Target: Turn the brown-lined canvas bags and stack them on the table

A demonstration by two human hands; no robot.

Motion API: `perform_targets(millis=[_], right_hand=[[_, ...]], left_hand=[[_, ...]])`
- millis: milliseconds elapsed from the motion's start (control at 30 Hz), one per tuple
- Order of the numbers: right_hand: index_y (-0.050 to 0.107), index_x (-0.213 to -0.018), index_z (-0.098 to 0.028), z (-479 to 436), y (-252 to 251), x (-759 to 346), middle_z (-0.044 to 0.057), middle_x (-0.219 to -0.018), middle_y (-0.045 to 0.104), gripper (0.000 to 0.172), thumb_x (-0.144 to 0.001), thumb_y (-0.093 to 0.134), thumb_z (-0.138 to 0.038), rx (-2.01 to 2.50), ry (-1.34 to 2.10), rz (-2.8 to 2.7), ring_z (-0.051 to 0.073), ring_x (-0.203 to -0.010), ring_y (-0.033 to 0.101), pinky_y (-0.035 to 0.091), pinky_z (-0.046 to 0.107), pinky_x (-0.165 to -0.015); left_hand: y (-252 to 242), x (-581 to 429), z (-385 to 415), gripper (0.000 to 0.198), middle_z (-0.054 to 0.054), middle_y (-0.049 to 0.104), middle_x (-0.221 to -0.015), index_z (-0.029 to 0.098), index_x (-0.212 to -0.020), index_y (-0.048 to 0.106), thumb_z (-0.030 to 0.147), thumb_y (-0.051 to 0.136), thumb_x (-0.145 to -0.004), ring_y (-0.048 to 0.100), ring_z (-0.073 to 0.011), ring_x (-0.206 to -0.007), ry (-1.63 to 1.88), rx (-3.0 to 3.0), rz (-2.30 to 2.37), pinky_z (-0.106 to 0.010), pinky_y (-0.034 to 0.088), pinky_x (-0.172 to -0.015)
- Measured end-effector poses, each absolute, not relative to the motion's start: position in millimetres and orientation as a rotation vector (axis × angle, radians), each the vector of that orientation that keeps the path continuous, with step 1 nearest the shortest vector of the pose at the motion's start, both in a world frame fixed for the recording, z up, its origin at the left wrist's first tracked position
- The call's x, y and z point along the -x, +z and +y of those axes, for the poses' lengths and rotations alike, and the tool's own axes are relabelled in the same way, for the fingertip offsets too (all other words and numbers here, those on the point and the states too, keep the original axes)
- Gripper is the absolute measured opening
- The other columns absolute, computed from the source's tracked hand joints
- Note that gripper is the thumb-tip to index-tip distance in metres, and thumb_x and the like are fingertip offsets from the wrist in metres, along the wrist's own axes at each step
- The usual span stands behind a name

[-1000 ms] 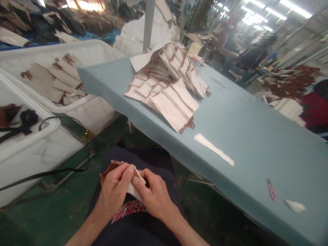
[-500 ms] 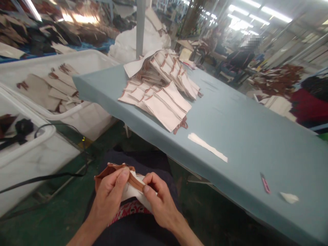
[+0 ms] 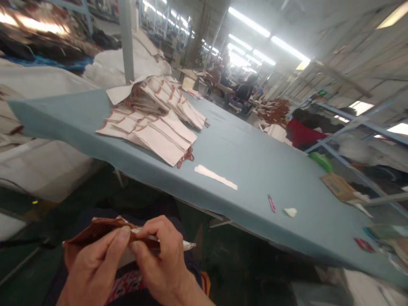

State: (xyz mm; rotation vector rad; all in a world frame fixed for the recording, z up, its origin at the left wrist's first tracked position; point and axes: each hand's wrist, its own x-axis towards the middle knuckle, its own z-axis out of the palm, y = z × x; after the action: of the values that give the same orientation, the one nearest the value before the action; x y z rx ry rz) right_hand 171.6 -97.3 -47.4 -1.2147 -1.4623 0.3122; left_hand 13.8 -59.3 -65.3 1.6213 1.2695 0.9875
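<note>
In both hands (image 3: 167,250), half-hidden fabric (image 3: 79,243)

Ceiling tubes (image 3: 249,22) glare white above the far side of the table (image 3: 248,168), whose top is evenly lit. Beyond its left end, a warm glare burns out. Beneath the table, the floor (image 3: 242,263) sinks into near-black shadow. On its near side, left hand (image 3: 97,265) and right hand (image 3: 167,255) look slightly soft. Past the table everything blurs hazily; shelving (image 3: 387,199) at its right looks stretched.
</note>
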Motion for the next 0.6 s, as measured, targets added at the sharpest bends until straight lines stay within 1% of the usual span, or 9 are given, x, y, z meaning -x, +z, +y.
perform_targets(millis=[133,300,433,500,600], right_hand=[[0.073,-0.108,-0.026,-116.8,-50.5,-171.5,0.0,-0.095,0.079,0.009,-0.102,0.077,-0.021,1.251,0.285,-1.414,0.015,-0.084,0.075,0.054,0.026,-0.074],[0.073,-0.111,-0.026,-131.0,-56.1,-171.3,0.0,-0.098,0.081,0.012,-0.102,0.076,-0.018,1.274,0.31,-1.438,0.016,-0.086,0.077,0.056,0.026,-0.076],[0.073,-0.112,-0.025,-129.4,-61.3,-174.8,0.001,-0.099,0.083,0.013,-0.102,0.076,-0.017,1.303,0.287,-1.51,0.018,-0.087,0.079,0.057,0.027,-0.076],[0.073,-0.113,-0.025,-126.6,-67.2,-176.2,0.002,-0.1,0.083,0.012,-0.103,0.075,-0.018,1.313,0.252,-1.54,0.019,-0.089,0.079,0.057,0.028,-0.077],[0.071,-0.115,-0.025,-123.4,-78.9,-177.4,0.002,-0.101,0.082,0.012,-0.105,0.072,-0.019,1.314,0.236,-1.552,0.019,-0.09,0.08,0.058,0.028,-0.079]], left_hand=[[-62.4,-15.1,-72.6,0.047,-0.004,0.088,-0.094,0.025,-0.091,0.085,0.061,0.059,-0.108,0.084,-0.0266,-0.089,0.959,-1.717,1.244,-0.024,0.067,-0.08],[-55.3,-16.5,-80.0,0.049,-0.003,0.087,-0.084,0.025,-0.085,0.083,0.055,0.055,-0.111,0.084,-0.024,-0.077,0.924,-1.836,1.195,-0.022,0.067,-0.071],[-52.9,-21.8,-80.4,0.05,-0.002,0.086,-0.08,0.025,-0.078,0.079,0.055,0.055,-0.11,0.084,-0.023,-0.073,0.968,-1.842,1.21,-0.02,0.067,-0.067],[-58.4,-20.2,-79.1,0.049,-0.002,0.086,-0.082,0.025,-0.08,0.08,0.057,0.056,-0.109,0.084,-0.0228,-0.074,0.931,-1.831,1.215,-0.02,0.067,-0.067],[-73.3,-12.9,-78.0,0.046,-0.003,0.089,-0.091,0.026,-0.088,0.082,0.06,0.06,-0.108,0.087,-0.0241,-0.084,0.8,-1.804,1.221,-0.02,0.069,-0.074]])
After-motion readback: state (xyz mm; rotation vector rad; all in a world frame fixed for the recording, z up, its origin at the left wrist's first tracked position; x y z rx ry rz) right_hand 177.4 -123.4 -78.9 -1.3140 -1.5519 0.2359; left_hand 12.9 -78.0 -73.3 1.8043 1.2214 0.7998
